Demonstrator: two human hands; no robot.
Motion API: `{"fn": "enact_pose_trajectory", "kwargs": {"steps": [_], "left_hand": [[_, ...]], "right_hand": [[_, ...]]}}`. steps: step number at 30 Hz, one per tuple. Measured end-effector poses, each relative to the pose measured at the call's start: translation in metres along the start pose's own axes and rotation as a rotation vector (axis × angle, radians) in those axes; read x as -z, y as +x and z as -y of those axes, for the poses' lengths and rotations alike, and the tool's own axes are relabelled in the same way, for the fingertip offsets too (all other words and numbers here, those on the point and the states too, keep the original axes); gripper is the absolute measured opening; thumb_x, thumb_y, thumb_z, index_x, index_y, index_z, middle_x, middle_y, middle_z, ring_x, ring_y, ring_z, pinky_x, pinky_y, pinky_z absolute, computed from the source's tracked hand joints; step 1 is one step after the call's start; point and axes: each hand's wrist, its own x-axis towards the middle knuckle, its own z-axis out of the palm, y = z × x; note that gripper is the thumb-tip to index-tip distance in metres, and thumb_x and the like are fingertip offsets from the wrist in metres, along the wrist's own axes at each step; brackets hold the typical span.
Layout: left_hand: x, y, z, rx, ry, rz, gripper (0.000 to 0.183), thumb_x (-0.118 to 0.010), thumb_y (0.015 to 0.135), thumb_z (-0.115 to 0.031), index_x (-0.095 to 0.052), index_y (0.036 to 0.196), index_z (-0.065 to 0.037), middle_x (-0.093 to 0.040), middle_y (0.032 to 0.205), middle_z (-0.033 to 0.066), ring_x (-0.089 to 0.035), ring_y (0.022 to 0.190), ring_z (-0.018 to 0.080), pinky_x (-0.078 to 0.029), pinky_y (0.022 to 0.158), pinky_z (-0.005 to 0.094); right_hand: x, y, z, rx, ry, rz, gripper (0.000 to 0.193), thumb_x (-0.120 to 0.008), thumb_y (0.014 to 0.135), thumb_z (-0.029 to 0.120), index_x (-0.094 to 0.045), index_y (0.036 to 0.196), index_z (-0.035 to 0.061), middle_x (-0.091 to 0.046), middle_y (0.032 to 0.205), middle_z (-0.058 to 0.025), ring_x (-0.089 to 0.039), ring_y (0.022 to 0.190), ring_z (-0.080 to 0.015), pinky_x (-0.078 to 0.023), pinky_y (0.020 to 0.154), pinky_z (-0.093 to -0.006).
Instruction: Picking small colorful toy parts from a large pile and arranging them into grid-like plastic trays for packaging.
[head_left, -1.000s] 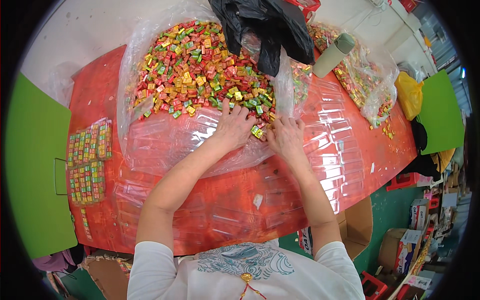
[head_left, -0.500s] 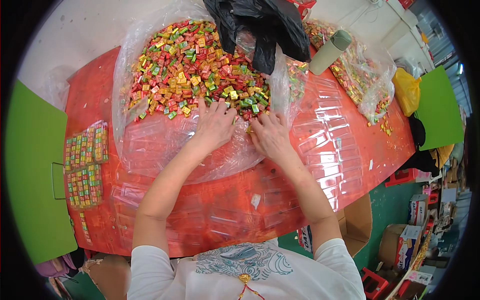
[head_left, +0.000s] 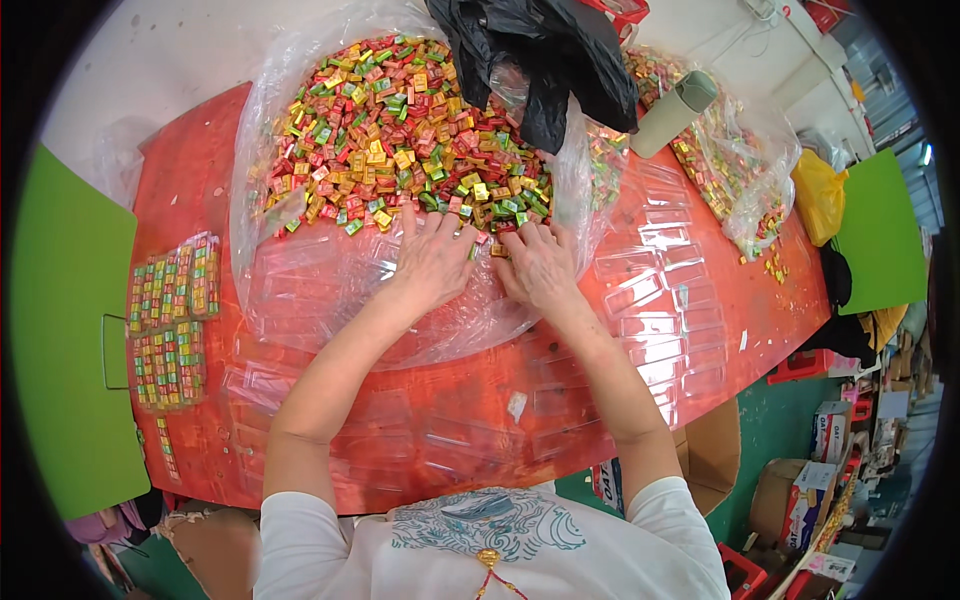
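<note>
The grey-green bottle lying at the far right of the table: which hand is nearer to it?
Right. The right hand rests at the candy pile's near edge, below-left of the bottle; the left hand lies farther left.

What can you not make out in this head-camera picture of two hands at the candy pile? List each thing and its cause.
Head view:
- Fingertips of left hand and right hand: buried in the candy pile.
- Pile's far right part: covered by the black bag.
- Single candies: too small.
- Green chair: cut off by the rim.

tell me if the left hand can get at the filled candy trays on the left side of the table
Probably yes. The left hand lies flat at the candy pile, and only clear plastic sheet lies between it and the filled trays.
</note>
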Motion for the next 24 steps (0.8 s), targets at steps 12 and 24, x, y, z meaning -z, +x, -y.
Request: {"fn": "enact_pose_trajectory", "kwargs": {"steps": [12, 24], "left_hand": [[0.0, 0.008, -0.008, -0.03, 0.007, -0.014, 0.032, -0.071, 0.079, -0.021, -0.064, 0.108, -0.008, -0.058, 0.125, 0.0206, -0.054, 0.117, 0.034, -0.02, 0.109, 0.069], [-0.014, 0.033, -0.023, -0.151, 0.085, 0.036, 0.029, -0.072, 0.075, -0.022, -0.068, 0.101, -0.012, -0.06, 0.106, 0.0124, -0.052, 0.114, 0.0334, -0.02, 0.109, 0.0676]], "right_hand": [[-0.008, -0.008, -0.018, 0.1, 0.057, 0.02, 0.023, -0.065, 0.076, 0.008, -0.069, 0.097, 0.0151, -0.061, 0.094, -0.0038, -0.059, 0.096, -0.0243, -0.039, 0.094, -0.0407], [-0.007, -0.013, -0.013, 0.017, 0.066, -0.026, 0.015, -0.069, 0.077, 0.018, -0.067, 0.09, 0.0087, -0.058, 0.089, -0.0094, -0.059, 0.092, -0.0271, -0.04, 0.089, -0.0438]]}}
